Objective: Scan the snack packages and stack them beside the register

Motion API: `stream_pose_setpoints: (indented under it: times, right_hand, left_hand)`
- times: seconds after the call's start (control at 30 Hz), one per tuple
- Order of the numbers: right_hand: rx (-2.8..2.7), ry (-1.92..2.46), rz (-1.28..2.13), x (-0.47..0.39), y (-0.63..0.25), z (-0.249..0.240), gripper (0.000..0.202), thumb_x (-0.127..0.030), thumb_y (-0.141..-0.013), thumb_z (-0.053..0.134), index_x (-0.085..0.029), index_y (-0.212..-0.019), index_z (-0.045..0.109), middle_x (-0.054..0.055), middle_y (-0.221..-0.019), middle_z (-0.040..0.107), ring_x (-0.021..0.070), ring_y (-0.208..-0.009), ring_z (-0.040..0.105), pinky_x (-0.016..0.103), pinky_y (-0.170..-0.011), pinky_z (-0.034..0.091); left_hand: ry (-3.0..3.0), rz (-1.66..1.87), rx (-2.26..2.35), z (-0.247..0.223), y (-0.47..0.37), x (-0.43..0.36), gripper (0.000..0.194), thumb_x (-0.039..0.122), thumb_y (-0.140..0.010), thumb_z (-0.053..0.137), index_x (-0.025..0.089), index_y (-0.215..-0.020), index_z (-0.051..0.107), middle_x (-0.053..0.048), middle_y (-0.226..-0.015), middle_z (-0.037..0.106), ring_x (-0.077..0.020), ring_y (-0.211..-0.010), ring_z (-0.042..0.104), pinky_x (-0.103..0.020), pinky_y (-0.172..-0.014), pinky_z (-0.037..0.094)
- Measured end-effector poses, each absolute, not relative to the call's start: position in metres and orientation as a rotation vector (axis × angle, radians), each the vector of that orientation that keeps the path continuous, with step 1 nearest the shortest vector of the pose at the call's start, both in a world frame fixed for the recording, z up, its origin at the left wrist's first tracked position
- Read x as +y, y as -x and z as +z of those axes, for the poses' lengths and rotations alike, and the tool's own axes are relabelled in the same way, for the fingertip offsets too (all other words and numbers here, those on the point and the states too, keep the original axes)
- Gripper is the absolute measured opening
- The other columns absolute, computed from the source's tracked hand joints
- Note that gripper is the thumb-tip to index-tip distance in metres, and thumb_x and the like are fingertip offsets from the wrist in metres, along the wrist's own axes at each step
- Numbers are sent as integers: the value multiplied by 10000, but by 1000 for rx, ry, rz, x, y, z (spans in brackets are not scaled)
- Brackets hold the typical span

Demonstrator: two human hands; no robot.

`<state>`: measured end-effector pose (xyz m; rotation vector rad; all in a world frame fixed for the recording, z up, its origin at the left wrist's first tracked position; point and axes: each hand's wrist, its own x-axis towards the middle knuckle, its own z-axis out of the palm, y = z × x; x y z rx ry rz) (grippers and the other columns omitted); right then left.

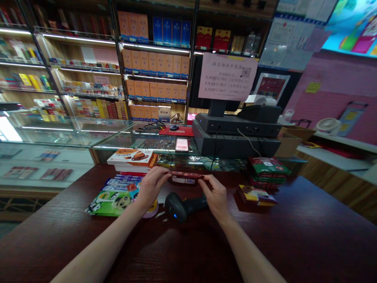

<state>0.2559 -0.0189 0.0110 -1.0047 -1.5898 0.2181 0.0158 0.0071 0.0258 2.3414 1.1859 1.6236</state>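
A thin, dark red packet [185, 177] with a white label is held up between both hands, above the dark wooden counter. My left hand [151, 188] pinches its left end, and my right hand [216, 196] pinches the right end. Below the packet lies a black barcode scanner [178, 208] with a blue light, its handle partly behind my right hand. Green and purple packets [110, 200] are spread beside my left hand, partly covered by it. Right of my right hand are a small yellow-brown stack [256, 195] and a taller stack of green and red packets [268, 171].
White and orange boxes [131, 158] sit at the counter's back left. Behind the counter stand a glass display case [118, 137], a black cash register [235, 137] with a screen and paper sign [228, 76], a mouse [174, 127], and shelves of boxed goods.
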Motion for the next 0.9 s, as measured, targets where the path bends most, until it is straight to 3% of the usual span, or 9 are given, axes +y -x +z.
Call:
stream_pose_setpoints:
  times: [0.13, 0.27, 0.37, 0.5, 0.6, 0.73, 0.9]
  right_hand:
    - [-1494, 1054, 267, -15, -248, 15, 172, -360, -918, 593, -215, -839, 638, -2, -787, 607, 155, -695, 565, 261, -655, 448]
    - [-1359, 1064, 288, -9, -241, 17, 197, -396, -887, 611, -209, -825, 621, 1, -834, 561, 148, -703, 521, 259, -644, 432]
    - [-1285, 1089, 443, -6, -238, 17, 240, -441, -876, 610, -205, -834, 623, -4, -791, 585, 154, -688, 528, 261, -630, 435]
    - [-1193, 1095, 601, -3, -238, 20, 294, -483, -839, 637, -189, -836, 643, -7, -733, 625, 159, -658, 545, 263, -614, 441]
    - [-1150, 1101, 593, -1, -240, 23, 311, -488, -819, 656, -178, -845, 663, -11, -715, 630, 149, -627, 533, 255, -592, 435]
    - [-1144, 1085, 615, -2, -240, 28, 325, -494, -807, 679, -173, -852, 682, 1, -726, 656, 149, -624, 546, 255, -584, 453]
    - [-1126, 1029, 700, -8, -231, 34, 327, -501, -798, 699, -177, -847, 696, 16, -757, 700, 168, -647, 603, 270, -600, 500]
  left_hand:
    - [-2082, 1683, 1324, 27, -24, 6, 151, 358, -926, 596, 230, -1005, 616, 18, -860, 695, -135, -786, 666, -257, -748, 519]
    - [-2061, 1741, 1376, 27, -27, 6, 305, 352, -929, 590, 245, -1212, 556, 12, -904, 685, -143, -822, 665, -283, -781, 519]
    - [-2318, 1696, 1339, 28, -24, 7, 256, 311, -966, 534, 260, -1212, 586, -20, -1059, 702, -163, -976, 651, -357, -956, 482]
    - [-2597, 1573, 1344, 34, -19, 7, 305, 280, -987, 501, 271, -1289, 548, -19, -1136, 697, -173, -1068, 619, -519, -1197, 227]
    - [-2771, 1412, 1340, 39, -14, 7, 489, 387, -942, 584, 279, -1402, 458, -41, -1227, 661, -222, -1192, 559, -589, -1224, 103]
    - [-2936, 1246, 1327, 44, -7, 7, 888, 554, -793, 720, 262, -1519, 301, -84, -1307, 599, -293, -1273, 496, -631, -1218, 75]
    - [-2973, 1200, 1421, 45, -6, 6, 1057, 521, -734, 778, 247, -1568, 188, -131, -1366, 519, -348, -1332, 437, -659, -1210, 95]
